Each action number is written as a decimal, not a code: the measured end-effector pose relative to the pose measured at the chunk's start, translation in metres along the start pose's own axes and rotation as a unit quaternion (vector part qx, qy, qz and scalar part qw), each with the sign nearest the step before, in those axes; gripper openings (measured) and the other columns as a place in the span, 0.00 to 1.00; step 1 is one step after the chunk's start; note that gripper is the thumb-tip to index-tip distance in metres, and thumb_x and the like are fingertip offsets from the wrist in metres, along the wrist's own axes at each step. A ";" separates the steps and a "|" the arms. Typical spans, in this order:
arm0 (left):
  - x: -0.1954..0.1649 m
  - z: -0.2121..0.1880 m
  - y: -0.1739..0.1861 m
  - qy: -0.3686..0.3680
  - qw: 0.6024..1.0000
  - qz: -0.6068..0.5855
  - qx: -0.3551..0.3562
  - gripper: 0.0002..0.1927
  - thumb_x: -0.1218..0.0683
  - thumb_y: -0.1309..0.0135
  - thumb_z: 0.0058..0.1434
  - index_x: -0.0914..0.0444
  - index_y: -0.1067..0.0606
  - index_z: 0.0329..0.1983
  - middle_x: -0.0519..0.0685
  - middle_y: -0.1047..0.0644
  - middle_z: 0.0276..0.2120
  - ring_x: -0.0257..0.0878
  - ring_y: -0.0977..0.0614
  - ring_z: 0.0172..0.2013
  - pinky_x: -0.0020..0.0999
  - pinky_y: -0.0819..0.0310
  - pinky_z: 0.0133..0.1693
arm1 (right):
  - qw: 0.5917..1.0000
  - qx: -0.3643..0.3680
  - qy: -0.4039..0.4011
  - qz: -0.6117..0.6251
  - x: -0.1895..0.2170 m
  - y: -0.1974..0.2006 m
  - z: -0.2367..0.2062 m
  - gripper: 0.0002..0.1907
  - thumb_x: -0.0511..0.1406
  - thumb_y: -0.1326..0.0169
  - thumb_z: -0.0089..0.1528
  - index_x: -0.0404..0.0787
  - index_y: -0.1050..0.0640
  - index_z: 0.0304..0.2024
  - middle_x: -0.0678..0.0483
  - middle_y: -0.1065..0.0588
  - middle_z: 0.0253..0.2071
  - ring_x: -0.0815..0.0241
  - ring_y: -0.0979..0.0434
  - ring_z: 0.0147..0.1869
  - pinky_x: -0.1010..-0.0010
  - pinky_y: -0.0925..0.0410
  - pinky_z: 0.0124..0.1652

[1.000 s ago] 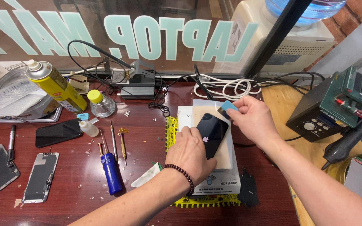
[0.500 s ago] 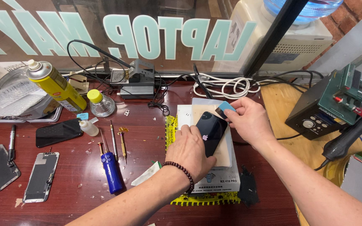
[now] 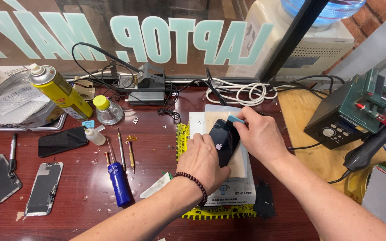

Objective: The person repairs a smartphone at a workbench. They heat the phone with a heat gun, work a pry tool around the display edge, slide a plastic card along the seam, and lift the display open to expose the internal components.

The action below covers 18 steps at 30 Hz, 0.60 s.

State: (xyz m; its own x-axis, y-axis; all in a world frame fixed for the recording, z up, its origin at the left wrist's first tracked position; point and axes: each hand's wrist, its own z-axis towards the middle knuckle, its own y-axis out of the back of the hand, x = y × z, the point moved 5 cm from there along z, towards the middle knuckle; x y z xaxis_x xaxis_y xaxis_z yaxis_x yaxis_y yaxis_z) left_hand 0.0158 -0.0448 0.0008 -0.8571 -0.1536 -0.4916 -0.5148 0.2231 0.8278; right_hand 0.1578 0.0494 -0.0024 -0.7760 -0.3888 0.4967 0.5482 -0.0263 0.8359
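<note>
At the far left edge of the table lie two stripped phone frames, flat and apart from my hands. Behind them, toward the back edge, stands a yellow spray can with a grey top, tilted, and a small glass bottle with a yellow cap. A blue screwdriver lies nearer to the front edge.

My left hand presses flat on the lower part of the dark phone, fingers spread a little, holding it down. The phone lies back side up on a white heating pad, which sits on a yellow mat with black marks, about the middle of the table. I judge the phone is light and stiff, but its glossy back is slippery and probably fragile, so it is better to grip it by the long edges, not by the glass.

My right hand is closed narrowly on a small light-blue tool, which touches the upper edge of the phone.

Behind the glass at the back edge is a sign of big pale-green letters, seen reversed. At the right edge stands a dark green station with knobs.
</note>
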 end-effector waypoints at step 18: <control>0.001 0.001 -0.001 -0.002 1.000 -0.007 0.009 0.38 0.45 0.33 0.51 0.74 0.36 0.52 0.63 0.32 0.52 0.55 0.27 0.56 0.44 0.22 0.51 | 0.998 0.000 0.046 -0.045 -0.013 -0.005 0.010 0.10 0.36 0.36 0.60 0.36 0.20 0.40 0.46 0.19 0.30 0.52 0.16 0.34 0.65 0.29 0.35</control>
State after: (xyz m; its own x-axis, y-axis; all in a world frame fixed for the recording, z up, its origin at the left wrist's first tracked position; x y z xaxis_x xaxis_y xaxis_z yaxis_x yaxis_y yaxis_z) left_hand 0.0150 -0.0439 -0.0006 -0.8504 -0.1521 -0.5037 -0.5262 0.2392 0.8161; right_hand 0.1621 0.0643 -0.0112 -0.7903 -0.4670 0.3966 0.4781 -0.0653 0.8759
